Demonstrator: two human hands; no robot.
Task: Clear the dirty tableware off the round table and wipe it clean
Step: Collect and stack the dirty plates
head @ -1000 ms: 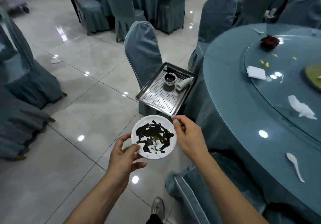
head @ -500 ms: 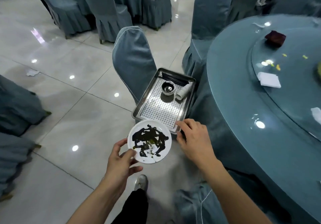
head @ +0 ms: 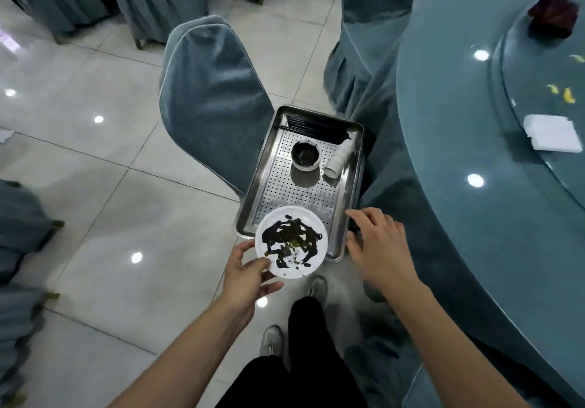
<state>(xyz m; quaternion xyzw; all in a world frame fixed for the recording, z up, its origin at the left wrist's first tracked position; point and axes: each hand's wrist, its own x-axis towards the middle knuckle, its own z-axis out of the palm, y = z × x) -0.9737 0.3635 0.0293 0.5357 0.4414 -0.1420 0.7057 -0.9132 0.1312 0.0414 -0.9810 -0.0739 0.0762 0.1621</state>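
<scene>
My left hand [head: 245, 276] grips the near-left rim of a white plate [head: 291, 241] smeared with dark sauce. The plate hovers over the near end of a perforated steel tray [head: 343, 217] that rests on a chair seat. In the tray lie a small dark-stained bowl [head: 305, 155], a white cup on its side [head: 338, 160] and black chopsticks [head: 313, 127]. My right hand [head: 378, 246] is beside the tray's near-right corner, fingers spread, holding nothing. The round table [head: 449, 160] stands to the right.
On the table's glass turntable lie a folded white napkin [head: 552, 135], yellow food scraps [head: 563, 94] and a dark red object [head: 552, 16]. Covered chairs [head: 212, 103] surround the tray and table. Tiled floor lies to the left. My legs and shoes are below.
I have stepped closer to the tray. The plate moved forward from over the floor to above the tray's near end. My right hand let go of the plate and moved to the tray's corner.
</scene>
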